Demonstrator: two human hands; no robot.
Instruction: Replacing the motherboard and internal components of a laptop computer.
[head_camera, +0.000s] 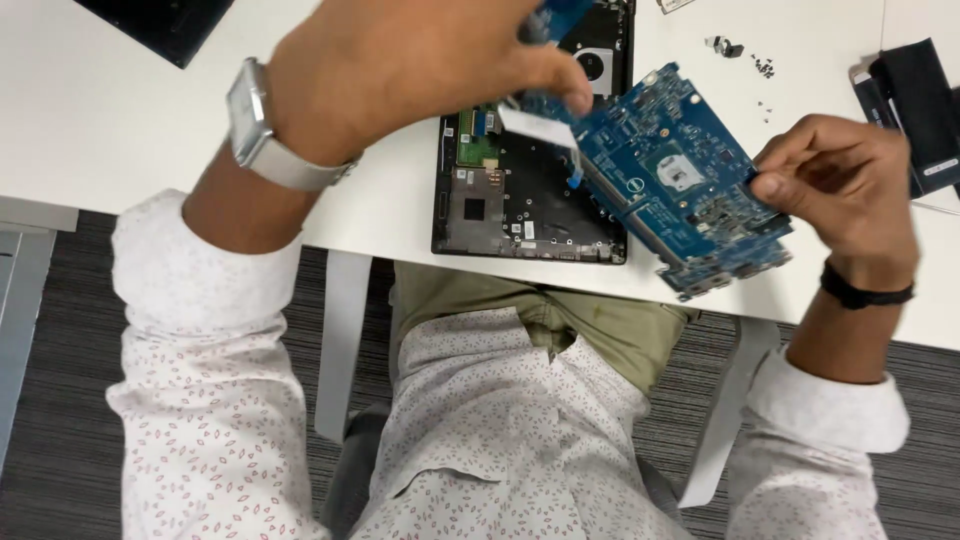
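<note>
Two bare hands hold a blue rectangular printed circuit board (680, 185) tilted above the white table's (120, 110) near edge. The right hand (845, 185) pinches its right edge between thumb and fingers; the left hand (400, 60), wearing a silver wristwatch (255, 125), closes its fingertips on the board's upper left corner beside a white flat ribbon cable (540, 125). Below lies an opened black laptop base (520, 205), just inside the table edge. Tiny dark screws (765, 68) sit well apart at upper right.

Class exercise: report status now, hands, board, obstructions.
Right hand pinching blue circuit board by its edge. Left hand fingertips at the board's top corner. Board raised, tilted over open laptop base; white ribbon cable beside it.
</note>
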